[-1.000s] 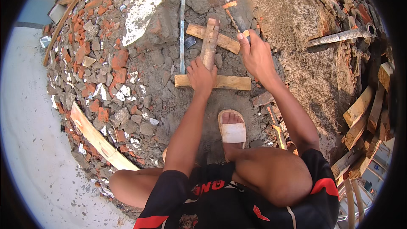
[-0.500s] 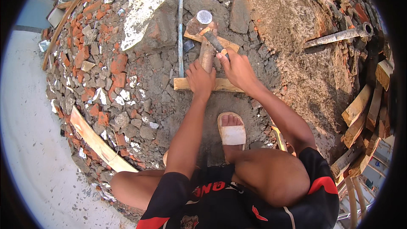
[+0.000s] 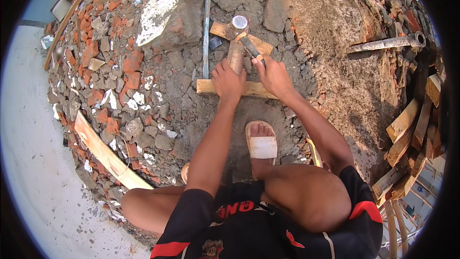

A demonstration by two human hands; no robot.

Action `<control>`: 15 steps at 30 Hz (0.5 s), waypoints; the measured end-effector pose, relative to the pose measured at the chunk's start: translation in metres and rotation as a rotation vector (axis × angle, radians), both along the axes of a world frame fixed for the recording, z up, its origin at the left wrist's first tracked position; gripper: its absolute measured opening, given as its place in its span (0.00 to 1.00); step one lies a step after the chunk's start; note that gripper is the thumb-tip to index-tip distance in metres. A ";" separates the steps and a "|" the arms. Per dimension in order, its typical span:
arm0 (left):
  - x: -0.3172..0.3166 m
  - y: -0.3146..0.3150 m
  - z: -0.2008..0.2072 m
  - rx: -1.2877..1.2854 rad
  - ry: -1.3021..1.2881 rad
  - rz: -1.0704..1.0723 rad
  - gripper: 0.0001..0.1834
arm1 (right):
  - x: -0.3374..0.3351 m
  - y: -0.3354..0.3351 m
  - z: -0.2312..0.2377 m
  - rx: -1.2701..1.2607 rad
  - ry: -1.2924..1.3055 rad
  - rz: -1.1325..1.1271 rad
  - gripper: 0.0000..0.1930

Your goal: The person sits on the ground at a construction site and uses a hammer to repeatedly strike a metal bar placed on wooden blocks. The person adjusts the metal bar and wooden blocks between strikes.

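A hammer head with a round silver face (image 3: 240, 22) rests over a short slanting board (image 3: 262, 45). From it a thick brown shaft (image 3: 235, 56) runs back toward me. My left hand (image 3: 227, 81) is closed around the shaft's near end, above a second board (image 3: 256, 89) lying crosswise. My right hand (image 3: 274, 77) grips a short wooden handle with a black wrap (image 3: 249, 46). Its light wooden tip lies against the brown metal just below the silver face. Whether handle and head are joined cannot be made out. My fingers hide the near ends of both.
Broken brick and concrete (image 3: 132, 77) spread to the left, with a large white-faced chunk (image 3: 163, 7) beyond. A thin bluish strip (image 3: 207, 29) runs away from the crosswise board. At right lie a metal pipe (image 3: 388, 43) and stacked timber (image 3: 402, 120). My sandalled foot (image 3: 261, 146) stands near the boards.
The hammer head has shifted a little to the right and nearer over the slanting board. The handle in my right hand has moved with it. Both hands keep their hold, and the view has tilted slightly.
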State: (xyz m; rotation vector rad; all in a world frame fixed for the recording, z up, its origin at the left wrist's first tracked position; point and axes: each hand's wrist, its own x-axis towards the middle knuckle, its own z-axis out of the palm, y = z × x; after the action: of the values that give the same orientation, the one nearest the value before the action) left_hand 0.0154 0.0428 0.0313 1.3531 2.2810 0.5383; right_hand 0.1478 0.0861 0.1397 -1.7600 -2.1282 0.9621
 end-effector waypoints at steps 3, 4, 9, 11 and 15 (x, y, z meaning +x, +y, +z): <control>0.002 -0.006 -0.002 -0.008 0.020 0.007 0.40 | -0.013 0.001 0.054 0.149 0.159 -0.011 0.22; 0.000 -0.004 0.000 -0.020 0.012 0.010 0.40 | -0.018 0.006 0.069 0.219 0.217 -0.005 0.22; 0.001 -0.002 -0.005 0.012 0.011 0.018 0.40 | -0.012 0.005 0.025 0.336 0.177 -0.058 0.22; 0.004 0.001 0.000 0.013 -0.003 0.002 0.40 | 0.002 -0.004 -0.024 0.019 -0.109 -0.029 0.23; 0.007 0.007 0.001 0.006 0.006 0.012 0.39 | 0.012 -0.004 -0.052 -0.070 -0.072 0.029 0.23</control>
State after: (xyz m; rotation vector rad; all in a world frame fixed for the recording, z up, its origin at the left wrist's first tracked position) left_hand 0.0224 0.0498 0.0321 1.3461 2.2957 0.5469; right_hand 0.1595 0.0824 0.0873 -1.8276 -2.1947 1.0064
